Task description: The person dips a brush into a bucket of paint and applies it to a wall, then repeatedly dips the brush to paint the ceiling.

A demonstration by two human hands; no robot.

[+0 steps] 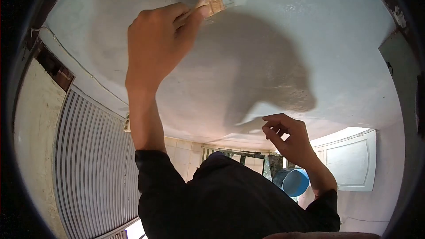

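Note:
At the top of the head view, my left hand [161, 40] is closed around the wooden handle of a putty knife [221, 1]. The knife's wide, pale blade points right and lies against or very near the grey-white wall [190, 88]; I cannot tell which. Lower and to the right, my right hand [287, 132] hangs in front of the wall with loosely curled fingers. A gap shows between thumb and fingers, and nothing is visible in them. A dark shadow falls across the wall between my hands. Rough, shiny patches mark the surface near the shadow.
A ribbed metal shutter [95, 163] stands at the left, with a thin cable [84, 69] running along the wall above it. Below my right hand is a blue bucket [295, 183]. A white panelled door [352, 161] is at the right.

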